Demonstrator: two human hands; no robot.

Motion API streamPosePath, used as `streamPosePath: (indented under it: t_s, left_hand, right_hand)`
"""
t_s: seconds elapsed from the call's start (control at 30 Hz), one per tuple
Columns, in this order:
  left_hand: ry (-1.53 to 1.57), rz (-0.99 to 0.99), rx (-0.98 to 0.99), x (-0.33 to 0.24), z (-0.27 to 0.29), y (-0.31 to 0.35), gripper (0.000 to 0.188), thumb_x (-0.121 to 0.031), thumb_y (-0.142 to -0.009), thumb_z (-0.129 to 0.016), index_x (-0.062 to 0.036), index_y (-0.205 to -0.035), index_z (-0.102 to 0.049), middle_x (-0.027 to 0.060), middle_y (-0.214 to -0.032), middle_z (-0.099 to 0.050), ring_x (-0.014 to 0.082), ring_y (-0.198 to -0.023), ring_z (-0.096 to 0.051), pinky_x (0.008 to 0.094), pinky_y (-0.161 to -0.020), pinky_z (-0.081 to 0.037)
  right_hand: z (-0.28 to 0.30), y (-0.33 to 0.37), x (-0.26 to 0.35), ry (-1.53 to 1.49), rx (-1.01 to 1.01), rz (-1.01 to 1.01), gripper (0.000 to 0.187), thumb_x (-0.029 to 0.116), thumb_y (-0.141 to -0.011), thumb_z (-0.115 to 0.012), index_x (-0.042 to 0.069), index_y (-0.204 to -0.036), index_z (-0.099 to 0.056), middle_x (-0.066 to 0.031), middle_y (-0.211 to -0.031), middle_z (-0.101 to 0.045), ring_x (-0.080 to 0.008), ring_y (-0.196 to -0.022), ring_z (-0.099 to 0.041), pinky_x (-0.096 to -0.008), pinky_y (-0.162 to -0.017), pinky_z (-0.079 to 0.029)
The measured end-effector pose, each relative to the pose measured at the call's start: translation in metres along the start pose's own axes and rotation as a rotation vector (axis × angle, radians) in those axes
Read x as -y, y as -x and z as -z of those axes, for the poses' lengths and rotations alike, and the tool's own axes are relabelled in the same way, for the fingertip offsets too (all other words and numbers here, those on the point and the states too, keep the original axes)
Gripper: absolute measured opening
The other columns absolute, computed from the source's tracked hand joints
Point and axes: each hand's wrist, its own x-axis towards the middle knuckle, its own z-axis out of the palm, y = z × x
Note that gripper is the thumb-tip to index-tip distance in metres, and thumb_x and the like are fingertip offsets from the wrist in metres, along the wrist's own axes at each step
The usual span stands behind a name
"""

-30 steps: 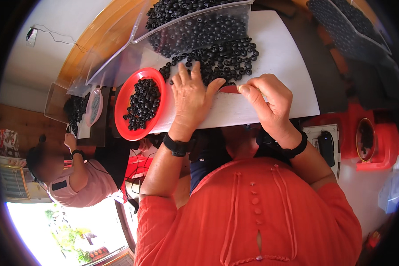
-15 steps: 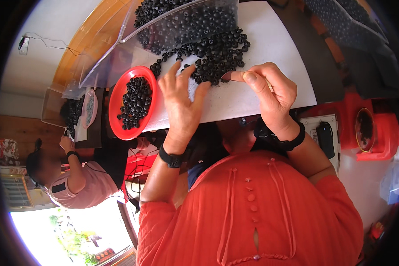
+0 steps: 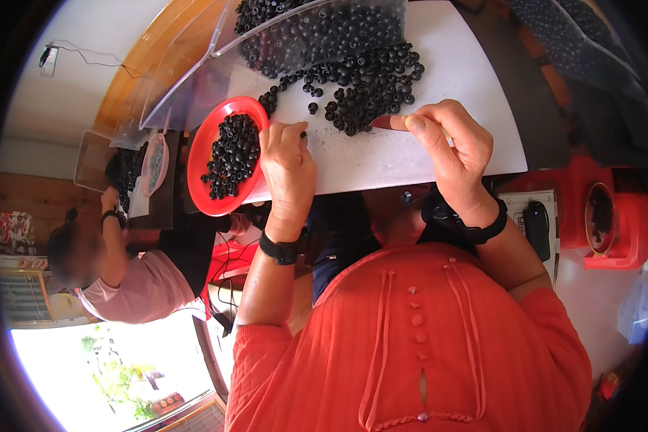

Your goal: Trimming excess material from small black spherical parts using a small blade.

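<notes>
My left hand [image 3: 288, 169] is beside the red bowl [image 3: 199, 189], its fingers bent together over the white tabletop. A black bead [image 3: 304, 135] shows at its fingertips; the palm side is hidden. Small black beads [image 3: 234, 155] lie heaped in the bowl. My right hand [image 3: 457, 147] is closed at the right of the loose bead pile [image 3: 371, 86]. A slim piece with a dark red tip [image 3: 381, 123] sticks out past its thumb and touches the pile's near edge. Whether that is a tool or a long-nailed finger I cannot tell.
A clear plastic bin [image 3: 324, 36] full of black beads lies tipped behind the pile on the white board [image 3: 475, 79]. At the left, another person [image 3: 144, 281] works by a pink bowl [image 3: 155, 164]. A red stool [image 3: 615, 223] and a black phone-like object [image 3: 536, 229] are at the right.
My left hand has drawn back from the pile toward the bowl, its spread fingers now closed. My right hand stays by the pile. The whole view has shifted slightly.
</notes>
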Motion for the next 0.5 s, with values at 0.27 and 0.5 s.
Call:
streamPosePath:
  t_s: [0.27, 0.5]
  left_hand:
    - [0.227, -0.146, -0.009, -0.017, 0.015, 0.007, 0.027, 0.008, -0.080, -0.070, -0.0027, -0.104, -0.074, 0.0143, -0.099, -0.067, 0.0340, -0.096, -0.062, 0.0435, -0.085, -0.052]
    - [0.133, 0.029, 0.093, -0.017, 0.003, 0.001, 0.016, -0.006, -0.086, -0.078, -0.0022, -0.101, -0.074, 0.0120, -0.091, -0.063, 0.0332, -0.090, -0.061, 0.0440, -0.078, -0.051]
  right_hand:
    - [-0.001, -0.001, -0.001, 0.032, 0.020, 0.028, 0.016, 0.013, -0.093, -0.080, 0.000, -0.086, -0.074, -0.0064, -0.074, -0.066, -0.0189, -0.065, -0.059, -0.0326, -0.059, -0.045]
    - [-0.002, -0.002, 0.000, 0.076, 0.057, 0.049, 0.017, 0.014, -0.093, -0.080, 0.001, -0.085, -0.074, -0.0073, -0.073, -0.066, -0.0197, -0.065, -0.060, -0.0331, -0.060, -0.046]
